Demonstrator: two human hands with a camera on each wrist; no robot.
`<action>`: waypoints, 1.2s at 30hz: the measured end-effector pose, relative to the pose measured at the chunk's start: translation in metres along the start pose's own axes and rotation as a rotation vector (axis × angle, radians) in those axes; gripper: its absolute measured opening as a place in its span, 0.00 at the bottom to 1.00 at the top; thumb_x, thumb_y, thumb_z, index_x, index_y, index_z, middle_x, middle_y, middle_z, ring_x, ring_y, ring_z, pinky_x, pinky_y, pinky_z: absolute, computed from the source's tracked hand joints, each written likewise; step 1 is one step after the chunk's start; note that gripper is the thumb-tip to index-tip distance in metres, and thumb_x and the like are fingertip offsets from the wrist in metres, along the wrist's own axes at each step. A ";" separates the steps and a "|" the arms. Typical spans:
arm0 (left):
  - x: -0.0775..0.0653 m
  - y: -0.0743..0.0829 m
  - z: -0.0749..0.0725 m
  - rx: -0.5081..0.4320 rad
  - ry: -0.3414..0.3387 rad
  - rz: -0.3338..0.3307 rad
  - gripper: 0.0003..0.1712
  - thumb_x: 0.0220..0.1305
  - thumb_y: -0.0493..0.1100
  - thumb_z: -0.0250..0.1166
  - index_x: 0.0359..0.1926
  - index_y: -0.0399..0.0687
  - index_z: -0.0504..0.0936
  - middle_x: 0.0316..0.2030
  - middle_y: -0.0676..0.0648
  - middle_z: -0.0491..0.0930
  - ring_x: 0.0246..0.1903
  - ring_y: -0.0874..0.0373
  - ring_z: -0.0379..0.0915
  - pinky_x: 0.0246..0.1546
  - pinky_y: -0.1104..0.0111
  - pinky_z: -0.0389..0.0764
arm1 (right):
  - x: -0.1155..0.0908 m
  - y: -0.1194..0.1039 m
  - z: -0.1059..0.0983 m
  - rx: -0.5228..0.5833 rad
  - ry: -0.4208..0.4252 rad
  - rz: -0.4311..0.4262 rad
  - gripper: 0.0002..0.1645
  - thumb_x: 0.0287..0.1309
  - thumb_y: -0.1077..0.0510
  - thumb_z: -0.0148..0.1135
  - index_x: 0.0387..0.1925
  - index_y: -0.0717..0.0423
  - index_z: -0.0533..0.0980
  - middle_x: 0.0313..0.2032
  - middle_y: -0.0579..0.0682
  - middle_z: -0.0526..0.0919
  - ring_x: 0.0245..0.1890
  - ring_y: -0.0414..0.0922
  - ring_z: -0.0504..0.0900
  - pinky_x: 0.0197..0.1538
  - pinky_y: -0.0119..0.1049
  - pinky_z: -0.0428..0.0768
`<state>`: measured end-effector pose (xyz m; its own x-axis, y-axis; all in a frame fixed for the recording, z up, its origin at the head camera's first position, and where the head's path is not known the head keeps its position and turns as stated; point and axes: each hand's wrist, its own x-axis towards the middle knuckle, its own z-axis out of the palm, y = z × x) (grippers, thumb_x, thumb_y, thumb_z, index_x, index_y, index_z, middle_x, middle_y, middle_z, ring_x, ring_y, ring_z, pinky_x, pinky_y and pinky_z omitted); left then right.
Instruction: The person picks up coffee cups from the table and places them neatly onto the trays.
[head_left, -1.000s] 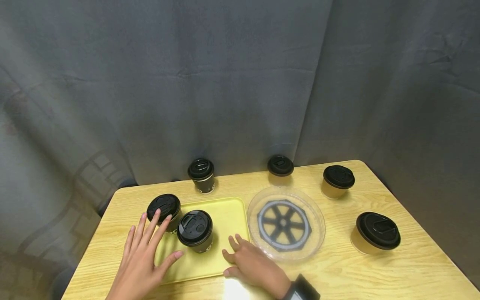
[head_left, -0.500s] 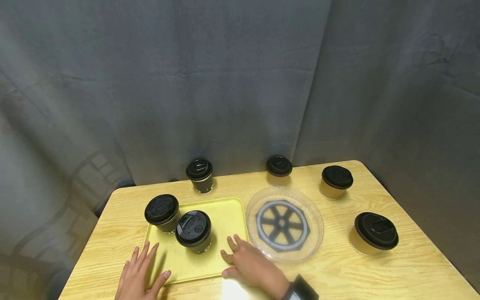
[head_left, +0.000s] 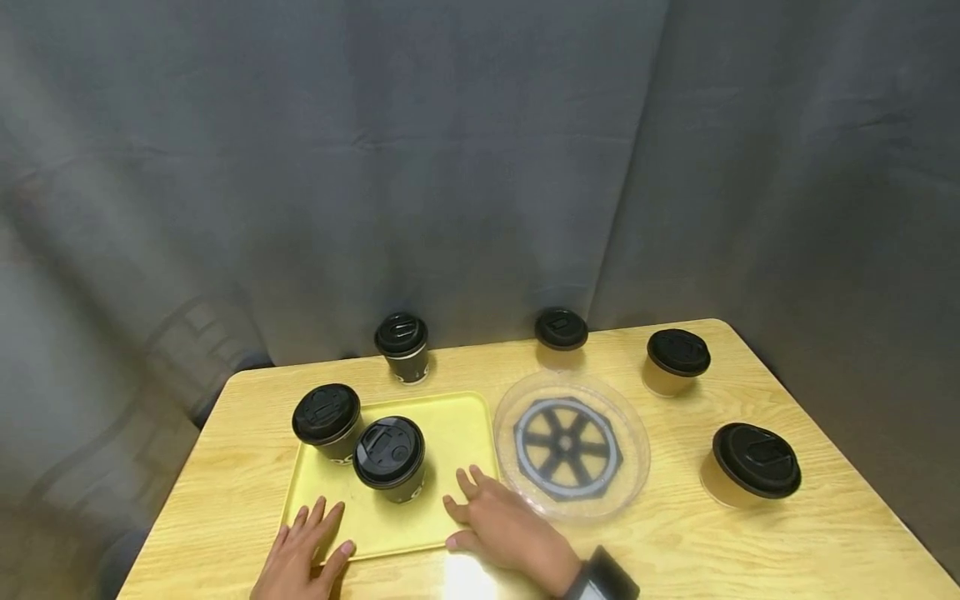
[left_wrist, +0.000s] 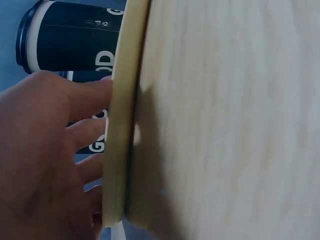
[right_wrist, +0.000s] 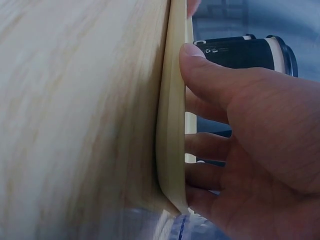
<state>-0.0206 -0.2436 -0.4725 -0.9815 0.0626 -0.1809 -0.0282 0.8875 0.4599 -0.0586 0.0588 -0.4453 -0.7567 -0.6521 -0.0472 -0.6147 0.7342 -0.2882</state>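
Left hand (head_left: 300, 558) has dropped from the rear-left cup (head_left: 330, 417) to the yellow tray (head_left: 457, 425); work judged shifted from cup to tray.
Left hand lies at the near-left rim, fingers spread wide, no grip evident; both dark, white-lettered paper cups, rear-left and front (head_left: 390, 454), stand upright on the tray under glossy black lids; tray flat on the table, smooth, shallow, round-cornered; right hand (head_left: 504, 527) likewise spread, thumb at near rim, place unchanged; clear round plastic dish (head_left: 637, 433) just beside; wood-grain table (head_left: 757, 379).
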 end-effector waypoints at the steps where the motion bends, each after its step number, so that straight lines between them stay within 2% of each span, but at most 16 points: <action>1: 0.000 0.001 -0.001 0.002 -0.018 -0.010 0.39 0.67 0.66 0.53 0.68 0.45 0.69 0.70 0.29 0.59 0.69 0.24 0.48 0.63 0.30 0.50 | 0.000 0.000 0.000 0.005 -0.001 0.005 0.33 0.61 0.34 0.53 0.63 0.44 0.73 0.68 0.61 0.66 0.70 0.60 0.66 0.68 0.50 0.70; 4: 0.000 0.003 -0.001 -0.006 -0.062 -0.038 0.39 0.68 0.67 0.51 0.69 0.46 0.68 0.72 0.31 0.55 0.71 0.26 0.43 0.65 0.31 0.47 | 0.000 0.001 0.000 0.008 -0.001 0.006 0.33 0.62 0.34 0.53 0.63 0.44 0.73 0.68 0.61 0.66 0.70 0.60 0.65 0.68 0.50 0.70; 8: -0.001 0.004 -0.001 0.005 -0.078 -0.046 0.39 0.69 0.67 0.49 0.70 0.48 0.67 0.72 0.32 0.54 0.72 0.27 0.42 0.64 0.30 0.50 | 0.000 0.001 0.000 0.012 -0.011 0.004 0.34 0.62 0.34 0.52 0.63 0.44 0.73 0.68 0.61 0.66 0.70 0.59 0.65 0.69 0.50 0.70; 13: -0.002 0.004 0.000 0.028 -0.073 -0.042 0.39 0.68 0.68 0.49 0.70 0.49 0.67 0.72 0.33 0.55 0.71 0.27 0.44 0.63 0.30 0.55 | 0.000 0.001 0.000 0.010 -0.009 0.004 0.33 0.62 0.34 0.53 0.63 0.45 0.73 0.68 0.61 0.66 0.70 0.60 0.65 0.69 0.50 0.69; 28: -0.003 0.007 -0.003 0.035 -0.055 -0.027 0.37 0.69 0.65 0.51 0.71 0.49 0.65 0.73 0.33 0.54 0.72 0.28 0.43 0.63 0.30 0.54 | 0.001 0.002 0.000 0.032 0.008 -0.004 0.34 0.62 0.35 0.53 0.63 0.47 0.73 0.68 0.62 0.66 0.70 0.61 0.65 0.68 0.52 0.70; 36: -0.006 0.007 -0.002 0.036 0.004 0.009 0.35 0.70 0.63 0.52 0.70 0.48 0.68 0.72 0.33 0.57 0.71 0.27 0.48 0.60 0.30 0.58 | 0.002 0.001 -0.001 0.046 -0.017 0.022 0.34 0.61 0.35 0.55 0.63 0.46 0.72 0.69 0.61 0.65 0.71 0.60 0.63 0.70 0.51 0.67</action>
<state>-0.0156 -0.2386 -0.4665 -0.9824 0.0694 -0.1735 -0.0121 0.9028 0.4300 -0.0607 0.0589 -0.4445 -0.7660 -0.6391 -0.0697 -0.5868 0.7393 -0.3303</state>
